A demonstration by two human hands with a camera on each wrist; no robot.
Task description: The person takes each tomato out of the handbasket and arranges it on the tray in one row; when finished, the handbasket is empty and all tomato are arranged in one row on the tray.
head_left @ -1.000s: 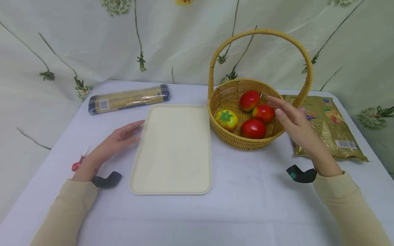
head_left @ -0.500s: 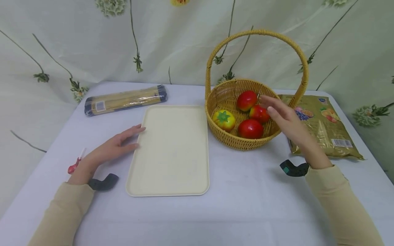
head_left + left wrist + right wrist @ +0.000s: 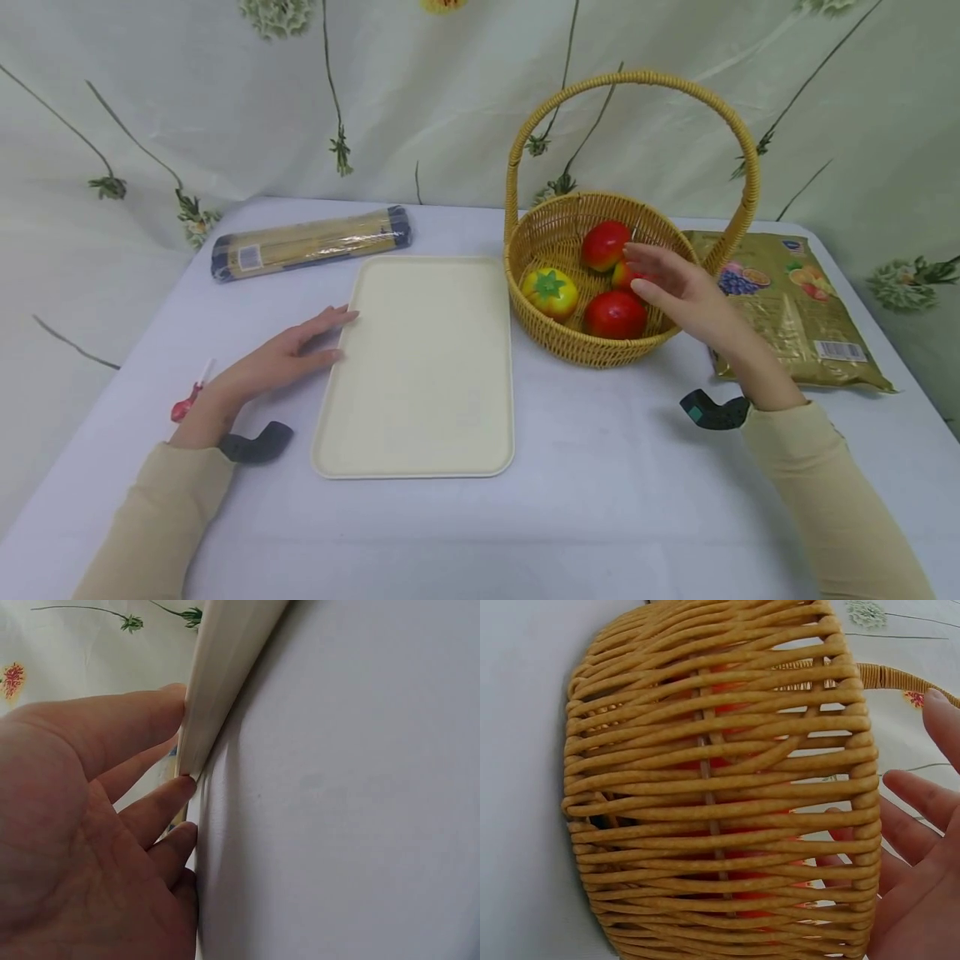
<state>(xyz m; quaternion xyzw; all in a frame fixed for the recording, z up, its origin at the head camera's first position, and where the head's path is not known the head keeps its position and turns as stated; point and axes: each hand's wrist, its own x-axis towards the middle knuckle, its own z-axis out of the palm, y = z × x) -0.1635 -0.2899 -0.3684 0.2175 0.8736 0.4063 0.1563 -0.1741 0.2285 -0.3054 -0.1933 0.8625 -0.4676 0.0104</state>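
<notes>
My left hand (image 3: 285,358) lies at the left edge of a cream tray (image 3: 423,375). In the left wrist view its thumb and fingertips touch the tray's rim (image 3: 217,682), fingers relaxed. Over the right side of a wicker basket (image 3: 592,352) hovers my right hand (image 3: 690,296), fingers spread and holding nothing. Inside the basket are red fruits, one at the back (image 3: 604,244), one in front (image 3: 615,315), and one partly hidden behind the right fingers. A yellow fruit with a green leafy top (image 3: 551,293) sits on the basket's left side.
The basket's tall handle (image 3: 637,77) arches over it. A gold fruit-printed bag (image 3: 802,308) lies to the right. At the back left is a plastic-wrapped gold package (image 3: 311,243). A red lollipop (image 3: 182,408) lies beside the left wrist.
My right hand has moved leftward, further over the basket, and now covers more of the right red fruit. The left hand has come down slightly along the tray's edge.
</notes>
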